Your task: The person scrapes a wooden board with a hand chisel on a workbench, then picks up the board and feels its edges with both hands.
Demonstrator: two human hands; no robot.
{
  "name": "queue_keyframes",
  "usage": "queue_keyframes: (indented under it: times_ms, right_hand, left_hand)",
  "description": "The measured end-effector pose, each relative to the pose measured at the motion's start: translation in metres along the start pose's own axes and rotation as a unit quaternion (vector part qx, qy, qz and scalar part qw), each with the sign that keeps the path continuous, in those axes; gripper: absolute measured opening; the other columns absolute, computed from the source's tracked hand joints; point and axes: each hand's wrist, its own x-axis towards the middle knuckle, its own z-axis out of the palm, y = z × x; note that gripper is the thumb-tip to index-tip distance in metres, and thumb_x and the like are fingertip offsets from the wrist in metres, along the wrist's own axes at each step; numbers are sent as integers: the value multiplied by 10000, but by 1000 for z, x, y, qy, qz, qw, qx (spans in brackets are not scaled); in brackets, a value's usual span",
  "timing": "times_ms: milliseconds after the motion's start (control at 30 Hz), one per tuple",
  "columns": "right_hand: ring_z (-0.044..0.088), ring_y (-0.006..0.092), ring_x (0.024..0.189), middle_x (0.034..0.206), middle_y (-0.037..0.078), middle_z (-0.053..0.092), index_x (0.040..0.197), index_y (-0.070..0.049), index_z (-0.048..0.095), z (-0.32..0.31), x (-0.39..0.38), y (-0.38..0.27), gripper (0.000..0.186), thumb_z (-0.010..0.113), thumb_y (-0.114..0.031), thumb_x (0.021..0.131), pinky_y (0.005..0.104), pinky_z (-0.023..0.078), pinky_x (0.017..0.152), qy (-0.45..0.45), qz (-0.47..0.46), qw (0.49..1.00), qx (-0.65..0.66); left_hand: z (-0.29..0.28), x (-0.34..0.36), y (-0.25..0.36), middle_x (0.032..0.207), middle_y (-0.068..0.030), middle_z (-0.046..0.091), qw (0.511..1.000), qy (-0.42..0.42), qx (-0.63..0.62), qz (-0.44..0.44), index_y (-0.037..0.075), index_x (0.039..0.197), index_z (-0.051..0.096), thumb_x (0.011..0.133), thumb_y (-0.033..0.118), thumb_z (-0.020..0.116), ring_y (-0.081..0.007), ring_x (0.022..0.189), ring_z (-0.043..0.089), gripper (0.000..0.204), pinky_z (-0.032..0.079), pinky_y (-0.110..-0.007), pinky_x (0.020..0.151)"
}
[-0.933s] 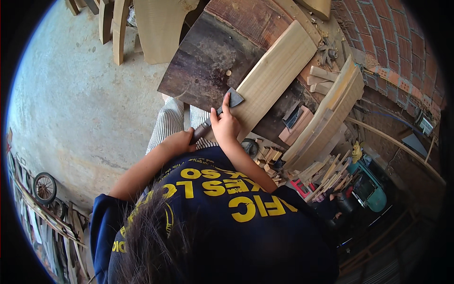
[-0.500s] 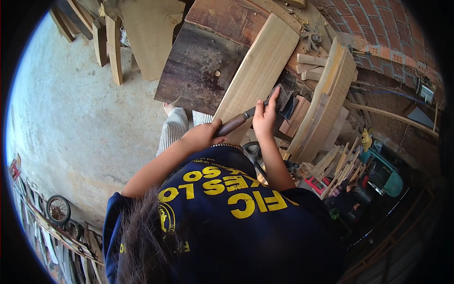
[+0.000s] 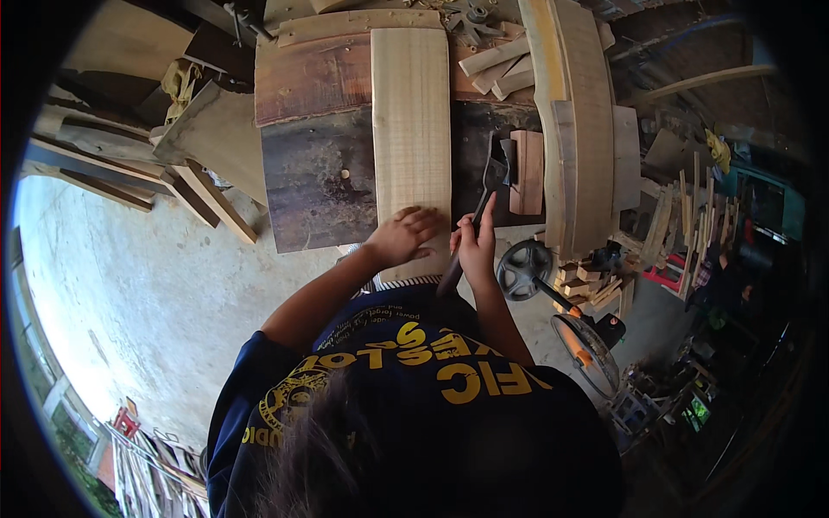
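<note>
My left hand (image 3: 401,233) lies on the pale plank (image 3: 410,121), fingers spread over its near end. Just right of the plank, my right hand (image 3: 475,246) grips a long dark tool (image 3: 494,173) with a flattened metal head, held lengthwise beside the plank, its index finger extended along the shaft. The plank rests on a dark, stained wooden worktop (image 3: 311,173). A reddish wood block (image 3: 525,173) sits right of the tool head, with a dark piece beside it that I cannot make out.
Short offcuts (image 3: 494,59) and long boards (image 3: 587,129) lie right on the worktop. Leaning planks (image 3: 211,198) stand left. A black wheel (image 3: 525,269), an orange-and-black wheeled object (image 3: 587,350) and wood piles are lower right. What looks like a person (image 3: 725,285) is in shadow at right.
My left hand has left the tool's handle and moved onto the plank. The tool is turned more lengthwise, right of the plank. My view has swung, so the plank now appears vertical.
</note>
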Motion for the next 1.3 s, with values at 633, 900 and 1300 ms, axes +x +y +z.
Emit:
queue_keyframes:
  times_ms: [633, 900, 1300]
  right_hand:
    - [599, 122, 531, 684, 80, 607, 1125, 16, 502, -12, -38, 32, 341, 588, -26, 798, 281, 479, 494, 8, 96, 994, -57]
    - [580, 143, 451, 609, 89, 599, 1047, 21, 473, -27, -24, 18, 288, 600, -170, 873, 291, 456, 428, -74, 139, 980, -118]
    - [659, 362, 852, 895, 220, 662, 1134, 40, 526, -57, -31, 32, 417, 617, -253, 851, 406, 517, 744, -122, 107, 946, -280]
  left_hand:
    - [-14, 78, -69, 1131, -48, 566, 988, 88, 116, 46, 96, 1030, 624, 804, 282, 641, -224, 1175, 480, 293, 322, -405, 1078]
    - [-31, 95, -80, 1392, -34, 453, 946, 192, 167, -202, 154, 1304, 498, 884, 307, 526, -233, 1336, 359, 448, 238, -420, 1111]
    - [-67, 131, -141, 1482, -69, 330, 942, 159, 168, -245, 142, 1384, 403, 955, 314, 388, -299, 1397, 232, 462, 174, -452, 1137]
